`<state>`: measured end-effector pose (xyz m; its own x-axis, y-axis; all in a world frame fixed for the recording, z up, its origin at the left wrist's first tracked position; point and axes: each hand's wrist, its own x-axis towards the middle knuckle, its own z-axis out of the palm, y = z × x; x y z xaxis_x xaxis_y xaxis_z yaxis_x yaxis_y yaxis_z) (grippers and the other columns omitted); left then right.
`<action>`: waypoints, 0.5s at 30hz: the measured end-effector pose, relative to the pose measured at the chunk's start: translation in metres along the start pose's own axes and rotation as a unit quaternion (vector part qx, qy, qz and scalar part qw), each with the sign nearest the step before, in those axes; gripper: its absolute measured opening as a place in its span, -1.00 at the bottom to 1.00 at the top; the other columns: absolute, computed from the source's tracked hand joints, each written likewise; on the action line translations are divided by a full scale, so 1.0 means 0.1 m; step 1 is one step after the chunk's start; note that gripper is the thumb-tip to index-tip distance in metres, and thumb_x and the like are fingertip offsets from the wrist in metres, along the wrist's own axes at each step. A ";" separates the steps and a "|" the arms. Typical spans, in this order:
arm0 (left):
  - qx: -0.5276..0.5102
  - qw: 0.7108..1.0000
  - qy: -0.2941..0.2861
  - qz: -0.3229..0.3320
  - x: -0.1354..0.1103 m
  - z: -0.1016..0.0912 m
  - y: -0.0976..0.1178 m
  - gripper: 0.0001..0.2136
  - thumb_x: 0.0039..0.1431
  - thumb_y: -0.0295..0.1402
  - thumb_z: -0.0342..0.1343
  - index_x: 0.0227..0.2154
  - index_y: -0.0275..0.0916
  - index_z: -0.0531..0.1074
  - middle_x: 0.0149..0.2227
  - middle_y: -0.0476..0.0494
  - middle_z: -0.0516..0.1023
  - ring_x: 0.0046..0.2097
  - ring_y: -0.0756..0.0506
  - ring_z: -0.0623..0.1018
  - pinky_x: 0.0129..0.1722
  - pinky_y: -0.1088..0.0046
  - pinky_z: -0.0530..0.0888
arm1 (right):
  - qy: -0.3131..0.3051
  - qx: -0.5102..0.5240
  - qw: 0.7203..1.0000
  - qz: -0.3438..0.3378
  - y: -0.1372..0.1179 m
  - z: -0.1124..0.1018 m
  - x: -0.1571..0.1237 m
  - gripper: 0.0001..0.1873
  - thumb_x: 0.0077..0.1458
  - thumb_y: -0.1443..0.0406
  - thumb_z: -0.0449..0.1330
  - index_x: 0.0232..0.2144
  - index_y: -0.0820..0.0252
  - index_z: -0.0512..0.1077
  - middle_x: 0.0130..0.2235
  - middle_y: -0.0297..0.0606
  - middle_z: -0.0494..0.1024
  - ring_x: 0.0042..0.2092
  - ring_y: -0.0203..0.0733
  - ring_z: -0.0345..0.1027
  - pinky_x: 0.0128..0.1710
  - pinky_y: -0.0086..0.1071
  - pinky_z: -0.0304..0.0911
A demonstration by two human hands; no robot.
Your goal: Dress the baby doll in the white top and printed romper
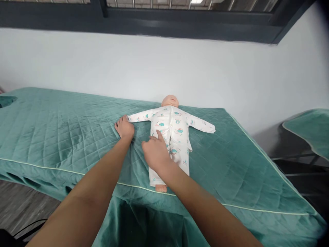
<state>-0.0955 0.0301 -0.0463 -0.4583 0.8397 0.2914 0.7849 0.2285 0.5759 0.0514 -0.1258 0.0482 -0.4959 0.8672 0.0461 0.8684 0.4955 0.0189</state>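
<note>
A baby doll lies on its back on a green quilted bed cover, dressed in a white printed sleepsuit with both sleeves spread out. My left hand rests flat at the cuff of the sleeve on the left, fingers together on the cover. On the doll's waist lies my right hand, thumb raised and fingers curled down against the sleepsuit. One bare doll foot sticks out near the bed's front edge.
The bed stands against a white wall under a dark window frame. A second green-covered bed stands at the right with a gap between them. Grey wood floor shows at the lower left.
</note>
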 end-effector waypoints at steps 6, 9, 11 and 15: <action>0.025 1.000 -0.001 0.006 0.00 0.03 -0.01 -0.60 0.27 -0.49 -0.12 0.11 -0.21 0.40 0.12 -0.31 0.48 0.22 -0.30 0.40 0.29 0.01 0.13 | 0.074 0.071 0.995 0.007 0.10 -0.11 -0.37 -0.76 0.24 0.42 0.02 -0.20 0.16 0.48 -0.16 -0.20 0.60 -0.02 -0.04 0.39 0.24 0.02 -0.02; 0.035 0.999 -0.004 0.012 0.00 0.03 -0.01 -0.59 0.25 -0.50 -0.11 0.11 -0.22 0.40 0.13 -0.32 0.48 0.22 -0.31 0.39 0.30 0.03 0.12 | 0.120 0.054 0.989 0.072 0.32 -0.08 -0.45 -0.64 0.22 0.50 -0.03 -0.07 0.17 0.45 -0.02 -0.14 0.53 0.03 0.01 0.31 0.02 -0.13 0.16; 0.041 0.999 -0.005 0.014 -0.01 0.03 -0.01 -0.59 0.25 -0.49 -0.11 0.11 -0.23 0.40 0.13 -0.33 0.47 0.22 -0.32 0.39 0.30 0.02 0.11 | 0.136 0.014 0.985 0.108 0.47 -0.02 -0.46 -0.61 0.19 0.53 -0.04 -0.03 0.20 0.44 0.01 -0.07 0.50 0.04 0.07 0.27 -0.06 -0.13 0.15; 0.045 0.999 -0.007 0.013 -0.01 0.02 0.01 -0.60 0.26 -0.48 -0.11 0.12 -0.25 0.40 0.12 -0.36 0.47 0.22 -0.32 0.38 0.30 0.00 0.10 | 0.168 -0.037 0.979 0.108 0.64 0.09 -0.43 -0.67 0.23 0.50 -0.03 -0.09 0.19 0.45 -0.06 -0.08 0.52 0.00 0.07 0.24 0.00 -0.09 0.07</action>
<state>-0.0934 0.0305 -0.0479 -0.4322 0.8528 0.2931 0.8310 0.2504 0.4967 0.1283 -0.1306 0.0389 -0.2819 0.8801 0.3820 0.9568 0.2871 0.0446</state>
